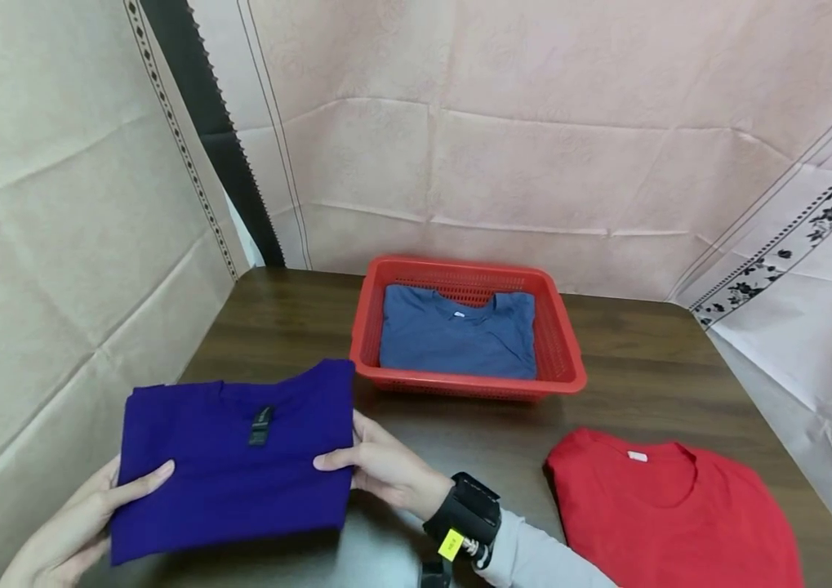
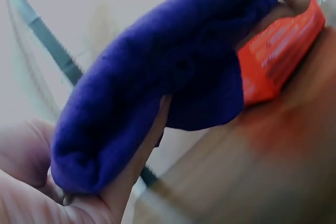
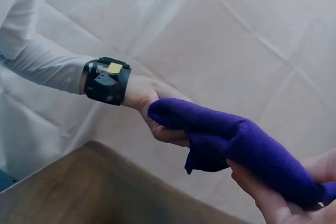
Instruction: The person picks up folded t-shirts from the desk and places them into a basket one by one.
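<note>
A folded purple T-shirt [image 1: 232, 474] with a dark neck label is held up above the table's left part. My left hand [image 1: 77, 523] grips its left edge, thumb on top and fingers underneath. At the opposite edge my right hand [image 1: 386, 465] pinches the cloth the same way. Both wrist views show the shirt's folded layers [image 2: 142, 77] from the side, lifted off the table. In the right wrist view, the right hand's fingers [image 3: 262, 198] lie beneath the cloth.
Behind, a red plastic basket [image 1: 562, 343] holds a folded blue T-shirt [image 1: 452, 339]. A folded red T-shirt [image 1: 673, 514] lies on the wooden table [image 1: 629, 351] at the front right. Pale patterned sheets [image 1: 533, 163] hang around the table.
</note>
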`<state>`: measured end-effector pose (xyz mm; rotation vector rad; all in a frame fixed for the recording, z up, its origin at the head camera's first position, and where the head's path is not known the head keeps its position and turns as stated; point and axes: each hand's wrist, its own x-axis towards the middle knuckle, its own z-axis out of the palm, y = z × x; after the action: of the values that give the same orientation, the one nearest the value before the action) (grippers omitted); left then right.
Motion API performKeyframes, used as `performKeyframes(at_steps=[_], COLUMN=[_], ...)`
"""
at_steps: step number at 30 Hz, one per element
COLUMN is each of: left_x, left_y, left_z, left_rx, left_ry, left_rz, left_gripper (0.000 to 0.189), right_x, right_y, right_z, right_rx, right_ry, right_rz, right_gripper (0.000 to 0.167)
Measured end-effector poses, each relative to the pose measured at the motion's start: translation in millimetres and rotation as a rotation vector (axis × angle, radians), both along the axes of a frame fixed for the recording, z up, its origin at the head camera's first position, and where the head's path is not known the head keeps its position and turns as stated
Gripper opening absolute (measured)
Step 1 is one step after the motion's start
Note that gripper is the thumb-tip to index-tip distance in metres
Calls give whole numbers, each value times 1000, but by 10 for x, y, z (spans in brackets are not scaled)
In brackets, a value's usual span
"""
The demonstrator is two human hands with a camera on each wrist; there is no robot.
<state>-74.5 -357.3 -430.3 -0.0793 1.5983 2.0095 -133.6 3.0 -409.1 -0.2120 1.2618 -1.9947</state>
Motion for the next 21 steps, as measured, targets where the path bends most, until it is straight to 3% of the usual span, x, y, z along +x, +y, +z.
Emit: performKeyframes(at_steps=[3,5,7,10,12,14,16,21], left_x=[-98,-158,-262,-379,-482,-548,-655,-974], left_y=[164,302,422,651,797,980,1149,1552], left_z=[113,272,376,635,716,848,898,945], left_rx=[-44,-159,-158,-263,-206,-258,-207,-101], left_ry=[71,63,89,15,15,-38,-39,46], left_rz=[23,32,22,21,22,41,41,-20], left_gripper=[64,70,72,88,94,101,101,92], right_x=[-34,-61,-86,-121,-140,-159,-183,-287], right_y=[153,269,394,597,742,897,1059,1450], right_z=[97,157,213,295,349,403,451,539], right_rx=[-2,2,6,20,26,32,34,56], right_ry=[14,32,57,95,107,104,96,129], right_rz=[-26,-46,-61,-83,-101,-126,-156,-213], right_gripper=[72,73,74,76,78,78,78,78])
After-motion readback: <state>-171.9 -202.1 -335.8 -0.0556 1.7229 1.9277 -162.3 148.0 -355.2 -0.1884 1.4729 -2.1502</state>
